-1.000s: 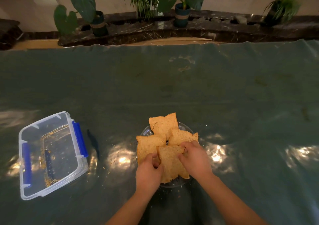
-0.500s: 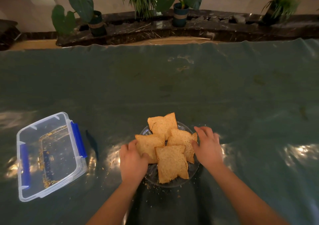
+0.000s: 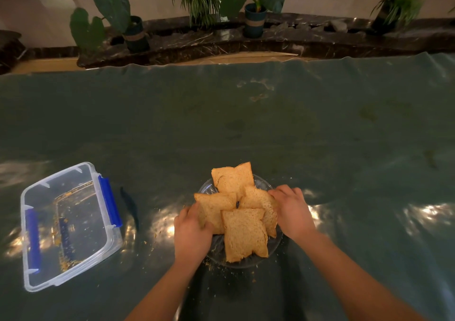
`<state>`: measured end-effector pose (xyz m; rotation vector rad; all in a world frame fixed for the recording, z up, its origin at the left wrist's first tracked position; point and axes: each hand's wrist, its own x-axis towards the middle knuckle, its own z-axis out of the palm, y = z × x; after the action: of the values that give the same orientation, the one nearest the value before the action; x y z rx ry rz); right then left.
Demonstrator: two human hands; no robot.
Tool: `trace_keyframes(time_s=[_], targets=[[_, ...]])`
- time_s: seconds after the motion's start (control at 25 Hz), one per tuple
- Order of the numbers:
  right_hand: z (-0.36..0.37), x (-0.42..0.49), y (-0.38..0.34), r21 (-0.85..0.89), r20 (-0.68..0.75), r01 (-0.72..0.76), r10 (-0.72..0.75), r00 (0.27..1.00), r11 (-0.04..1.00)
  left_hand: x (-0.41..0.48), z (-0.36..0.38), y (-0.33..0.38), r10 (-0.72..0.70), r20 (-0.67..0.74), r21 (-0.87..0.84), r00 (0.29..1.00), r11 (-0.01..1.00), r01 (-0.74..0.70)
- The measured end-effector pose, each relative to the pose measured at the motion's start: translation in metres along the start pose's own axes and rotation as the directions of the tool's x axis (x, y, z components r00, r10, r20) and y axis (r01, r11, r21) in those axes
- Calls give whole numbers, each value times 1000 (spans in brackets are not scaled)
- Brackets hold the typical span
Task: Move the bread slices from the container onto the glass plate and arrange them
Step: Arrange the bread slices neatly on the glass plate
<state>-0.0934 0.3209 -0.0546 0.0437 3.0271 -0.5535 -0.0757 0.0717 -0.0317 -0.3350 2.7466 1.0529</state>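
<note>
- Bread (image 3: 242,232): four slices overlapping on your plate (image 3: 272,253).
- Left hand (image 3: 190,234) curls against the left slice; right hand (image 3: 291,212) cups the right one.
- Box (image 3: 66,224) holds crumbs only.

Indoor lobby-like hall: marble planter ledge (image 3: 246,42), potted plants (image 3: 256,12), covered table (image 3: 246,123).

I see both forearms extended forward; left hand (image 3: 190,234) and right hand (image 3: 291,212) palm-down, fingers curled, well apart.
</note>
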Motion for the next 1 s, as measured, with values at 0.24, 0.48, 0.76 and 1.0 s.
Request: trace_keyframes(time_s=[0.24, 0.48, 0.76, 1.0], targets=[[-3, 6, -1, -11, 41, 52, -52, 998, 999, -3, 0, -1, -6, 17, -67, 1000, 998, 7], [6, -3, -2, -21, 52, -104, 105, 993, 994, -8, -3, 0, -10, 10, -129, 1000, 992, 11], [11, -5, -9, -41, 14, -277, 278, 961, 960, -7, -4, -3, -49, 7, -202, 999, 978, 50], [11, -5, -15, 17, -72, -296, 297, 952, 955, -3, -1, -5, -90, 16, -198, 996, 976, 92]])
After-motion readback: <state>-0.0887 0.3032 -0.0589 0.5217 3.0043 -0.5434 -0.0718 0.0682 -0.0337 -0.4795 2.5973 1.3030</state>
